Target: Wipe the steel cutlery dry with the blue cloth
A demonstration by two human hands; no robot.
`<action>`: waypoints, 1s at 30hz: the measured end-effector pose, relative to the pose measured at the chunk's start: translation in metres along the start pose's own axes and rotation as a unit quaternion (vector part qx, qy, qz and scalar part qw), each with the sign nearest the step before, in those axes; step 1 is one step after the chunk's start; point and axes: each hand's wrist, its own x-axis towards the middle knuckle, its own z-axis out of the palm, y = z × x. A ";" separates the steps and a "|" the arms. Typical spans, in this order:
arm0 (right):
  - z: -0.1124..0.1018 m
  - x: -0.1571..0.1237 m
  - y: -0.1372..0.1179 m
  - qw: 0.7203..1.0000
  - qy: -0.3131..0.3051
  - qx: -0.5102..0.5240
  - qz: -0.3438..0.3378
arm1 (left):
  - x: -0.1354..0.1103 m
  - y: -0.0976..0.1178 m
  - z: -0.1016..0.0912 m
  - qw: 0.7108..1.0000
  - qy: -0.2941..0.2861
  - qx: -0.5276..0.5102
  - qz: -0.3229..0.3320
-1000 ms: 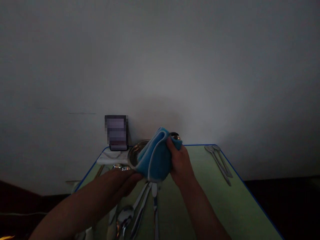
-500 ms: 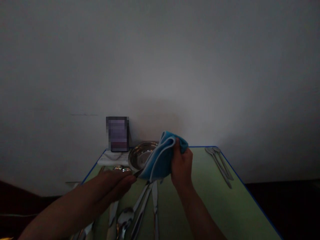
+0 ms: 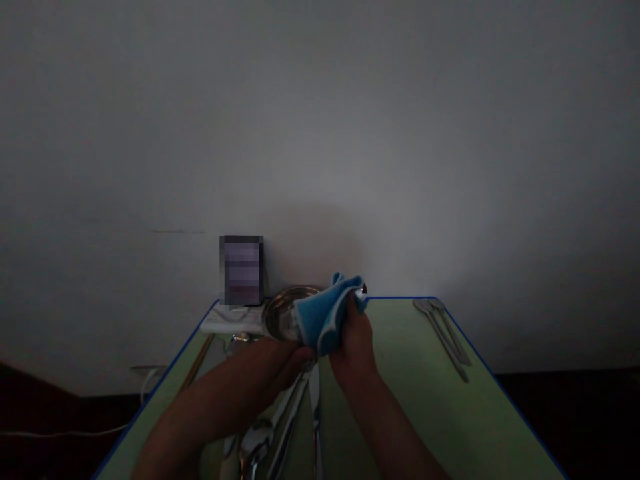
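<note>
My right hand (image 3: 353, 343) is closed around a bunched blue cloth (image 3: 323, 317), and a shiny metal tip (image 3: 362, 291) pokes out of the cloth at its top right. My left hand (image 3: 273, 363) is closed just left of the cloth and seems to pinch the near end of the wrapped utensil, though its fingers are dim. Both hands hover over the green table (image 3: 425, 400), in front of a steel bowl (image 3: 285, 313).
Several spoons and a knife (image 3: 287, 420) lie on the table below my hands. Two or three utensils (image 3: 443, 330) lie by the far right edge. A folded white cloth (image 3: 233, 320) and a blurred dark box (image 3: 241, 270) stand at the back left against the wall.
My hands have drawn closer together. The blue cloth is bunched smaller and sits lower, and the metal tip shows again at its top. The camera has tilted slightly.
</note>
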 end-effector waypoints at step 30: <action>-0.028 -0.025 -0.099 0.587 -0.434 -0.663 -0.164 | -0.024 -0.013 -0.043 0.977 0.213 -0.014 0.004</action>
